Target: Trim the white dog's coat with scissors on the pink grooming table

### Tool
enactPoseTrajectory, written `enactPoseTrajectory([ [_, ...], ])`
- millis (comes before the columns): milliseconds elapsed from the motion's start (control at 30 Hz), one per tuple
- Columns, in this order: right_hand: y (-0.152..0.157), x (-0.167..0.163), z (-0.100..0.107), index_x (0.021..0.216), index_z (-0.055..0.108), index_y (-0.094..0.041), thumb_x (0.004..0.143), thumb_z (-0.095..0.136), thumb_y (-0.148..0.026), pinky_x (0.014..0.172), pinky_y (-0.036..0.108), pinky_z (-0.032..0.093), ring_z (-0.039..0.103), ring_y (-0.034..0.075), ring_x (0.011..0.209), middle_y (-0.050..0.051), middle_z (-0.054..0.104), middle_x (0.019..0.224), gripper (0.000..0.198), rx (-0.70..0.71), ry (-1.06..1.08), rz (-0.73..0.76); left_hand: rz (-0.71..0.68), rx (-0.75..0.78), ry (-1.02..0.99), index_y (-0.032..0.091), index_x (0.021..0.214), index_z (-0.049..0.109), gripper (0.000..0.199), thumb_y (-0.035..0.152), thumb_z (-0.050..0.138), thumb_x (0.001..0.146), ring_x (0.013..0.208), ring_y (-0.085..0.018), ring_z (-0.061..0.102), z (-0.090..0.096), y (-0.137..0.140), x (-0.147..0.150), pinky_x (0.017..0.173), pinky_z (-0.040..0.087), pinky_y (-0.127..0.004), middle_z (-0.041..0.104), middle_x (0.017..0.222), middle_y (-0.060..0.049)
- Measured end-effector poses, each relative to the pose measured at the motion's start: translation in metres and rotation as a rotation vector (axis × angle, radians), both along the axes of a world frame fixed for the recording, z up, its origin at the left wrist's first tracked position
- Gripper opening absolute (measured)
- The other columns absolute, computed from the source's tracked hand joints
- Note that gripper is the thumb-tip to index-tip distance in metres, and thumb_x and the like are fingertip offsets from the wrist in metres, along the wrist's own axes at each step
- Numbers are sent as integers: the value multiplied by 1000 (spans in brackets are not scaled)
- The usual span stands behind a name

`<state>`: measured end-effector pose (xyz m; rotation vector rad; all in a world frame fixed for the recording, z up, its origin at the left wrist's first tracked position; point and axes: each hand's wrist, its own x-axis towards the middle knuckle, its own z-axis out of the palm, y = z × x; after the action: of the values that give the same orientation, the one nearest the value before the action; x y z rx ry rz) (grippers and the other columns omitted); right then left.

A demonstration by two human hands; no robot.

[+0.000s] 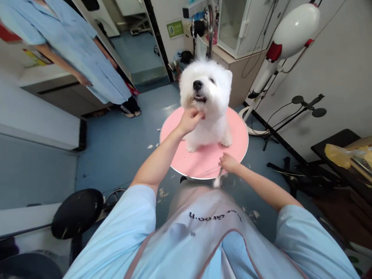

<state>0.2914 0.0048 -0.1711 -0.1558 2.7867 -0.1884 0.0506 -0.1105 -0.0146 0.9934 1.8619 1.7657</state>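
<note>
A fluffy white dog (207,93) sits on a round pink grooming table (200,166) in front of me, its head raised and its mouth slightly open. My left hand (192,120) is closed at the dog's chin, fingers in the fur there. Low over the table's near edge, my right hand (229,162) grips a thin tool whose kind I cannot make out. A white tuft of fur (217,182) shows at the lower end of that tool. The right hand is apart from the dog.
A person in a blue smock (84,50) stands at the left. On the right are a white stand dryer (296,31) and a black stand (299,114). A black round seat (77,213) is at lower left. Fur clumps (162,193) lie on the floor.
</note>
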Motion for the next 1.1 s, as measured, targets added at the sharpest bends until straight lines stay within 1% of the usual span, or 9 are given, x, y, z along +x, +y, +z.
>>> enactPoseTrajectory([
  [100,-34,28,-35,103,74,-18,88,55,-20,105,36,33,64,25,107,14,72,108,24,-114,-123,-306,-77,-269,-560,12,74,72,26,35,66,85,66,-17,60,-37,-16,-1,61,38,-27,71,77,-13],
  [200,-42,63,-53,110,70,-18,91,47,-18,99,36,38,65,26,110,15,72,115,30,-96,-153,-669,-130,-57,-869,14,80,69,44,55,57,89,76,-20,65,-53,-19,-16,62,42,-28,72,89,-16],
  [333,-25,112,-59,119,63,-14,97,32,-24,75,32,43,69,26,91,18,73,105,39,-77,-119,-1286,41,80,-827,17,68,52,26,35,66,82,53,-11,50,-54,-21,-57,52,36,-23,54,58,-2],
  [433,-37,125,-67,101,64,-17,93,41,-36,66,29,40,65,24,79,11,71,87,31,-276,108,-1610,163,91,-540,17,75,57,23,27,77,68,64,-11,56,-55,-29,-86,62,45,-22,59,67,-1],
  [533,-82,101,-79,76,57,-20,85,43,-54,62,29,39,57,21,67,5,62,68,37,-561,443,-1674,246,340,-113,20,92,65,34,38,80,67,108,-19,64,-49,-27,-100,99,49,-30,71,103,-6],
  [633,-134,57,-84,68,48,-23,78,41,-66,59,30,40,50,18,60,1,53,59,44,-756,715,-1735,150,357,227,20,96,70,28,38,72,75,119,-24,62,-29,-11,-101,112,43,-38,70,115,-8],
  [733,-169,14,-79,67,45,-25,76,45,-66,57,30,39,47,17,56,-2,48,55,42,-822,807,-1794,-21,297,453,18,90,70,15,26,62,80,112,-24,65,4,20,-99,108,46,-38,71,104,-8],
  [900,-198,-38,-59,69,46,-25,72,58,-59,59,29,45,54,17,60,-1,57,60,36,-968,893,-1718,47,140,574,16,66,53,17,19,64,79,95,-23,63,56,81,-120,89,46,-32,58,70,-6],
  [1100,-234,-91,-51,71,54,-22,61,70,-53,41,25,35,49,12,43,2,66,59,36,-1345,921,-1772,-15,171,557,17,60,42,29,17,62,82,78,-17,55,70,107,-141,78,40,-28,44,60,-2],
])
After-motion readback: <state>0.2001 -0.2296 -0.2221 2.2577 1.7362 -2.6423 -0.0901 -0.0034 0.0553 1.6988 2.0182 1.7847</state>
